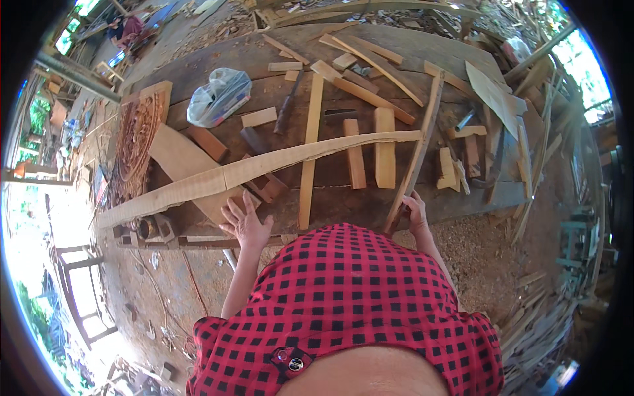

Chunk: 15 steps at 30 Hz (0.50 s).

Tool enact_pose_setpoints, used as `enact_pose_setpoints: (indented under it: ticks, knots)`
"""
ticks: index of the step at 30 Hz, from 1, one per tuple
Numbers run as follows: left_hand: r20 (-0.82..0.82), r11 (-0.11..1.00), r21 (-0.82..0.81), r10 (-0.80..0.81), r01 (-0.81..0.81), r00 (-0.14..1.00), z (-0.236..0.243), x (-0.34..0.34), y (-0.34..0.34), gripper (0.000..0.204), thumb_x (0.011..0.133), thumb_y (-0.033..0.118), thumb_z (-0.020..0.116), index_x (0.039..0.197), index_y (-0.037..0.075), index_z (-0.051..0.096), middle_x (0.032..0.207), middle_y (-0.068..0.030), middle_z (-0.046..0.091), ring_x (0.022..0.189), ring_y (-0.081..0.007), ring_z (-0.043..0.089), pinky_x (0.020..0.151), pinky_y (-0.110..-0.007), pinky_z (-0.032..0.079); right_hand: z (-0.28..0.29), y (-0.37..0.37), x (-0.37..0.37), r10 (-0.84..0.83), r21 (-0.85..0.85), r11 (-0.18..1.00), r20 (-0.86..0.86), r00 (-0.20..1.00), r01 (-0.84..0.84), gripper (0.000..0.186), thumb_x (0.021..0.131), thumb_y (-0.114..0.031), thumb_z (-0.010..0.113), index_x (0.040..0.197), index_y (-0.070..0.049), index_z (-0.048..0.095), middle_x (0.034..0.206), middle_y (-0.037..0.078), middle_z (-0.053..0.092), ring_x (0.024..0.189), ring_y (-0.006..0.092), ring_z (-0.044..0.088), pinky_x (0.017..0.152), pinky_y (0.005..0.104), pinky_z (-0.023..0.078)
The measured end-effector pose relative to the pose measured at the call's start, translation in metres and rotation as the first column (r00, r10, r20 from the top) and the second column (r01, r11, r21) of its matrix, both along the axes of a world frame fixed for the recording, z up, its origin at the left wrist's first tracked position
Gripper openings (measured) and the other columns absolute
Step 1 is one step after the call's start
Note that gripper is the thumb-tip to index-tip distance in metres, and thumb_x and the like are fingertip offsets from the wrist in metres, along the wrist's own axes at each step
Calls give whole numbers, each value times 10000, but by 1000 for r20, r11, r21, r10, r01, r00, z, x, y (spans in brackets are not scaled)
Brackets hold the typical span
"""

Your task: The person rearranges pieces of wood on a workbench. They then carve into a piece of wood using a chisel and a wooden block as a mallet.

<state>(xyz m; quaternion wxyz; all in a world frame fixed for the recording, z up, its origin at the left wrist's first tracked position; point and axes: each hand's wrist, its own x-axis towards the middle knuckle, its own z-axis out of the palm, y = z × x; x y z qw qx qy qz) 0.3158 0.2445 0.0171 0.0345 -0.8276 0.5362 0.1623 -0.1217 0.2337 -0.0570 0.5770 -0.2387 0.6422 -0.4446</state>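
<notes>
My right hand (416,214) is closed around the near end of a narrow wooden strip (417,155), which slants away across the workbench's right half. A long curved piece of pale wood (264,162) spans the bench, its thin right tip meeting that strip. Just below the curved piece, my left hand (249,226) has its fingers spread and grips nothing. Its fingertips are by a flat, light-brown board (177,153) that lies partly under the curved piece; whether they touch it I cannot tell. A straight wooden batten (310,132) runs lengthwise beneath the curved piece.
Several offcuts, blocks (385,148) and sticks cover the wooden bench (290,214). A carved panel (137,142) and a plastic bag (219,98) are on the left. A pale sheet (492,99) lies at right. Another person (129,32) sits far left. Scrap wood surrounds the bench.
</notes>
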Motion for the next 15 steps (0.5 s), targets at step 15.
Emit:
enact_pose_setpoints:
  ticks: [15]
  knots:
    - [16, 999, -28, 43, -43, 999, 6, 4, 1, 966, 761, 450, 708, 1529, 219, 169, 1552, -278, 76, 1424, -504, 16, 1059, -728, 54, 3, -32, 29, 300, 149, 945, -753, 586, -292, 595, 759, -509, 723, 937, 49, 616, 903, 267, 660, 914, 420, 642, 785, 461, 493]
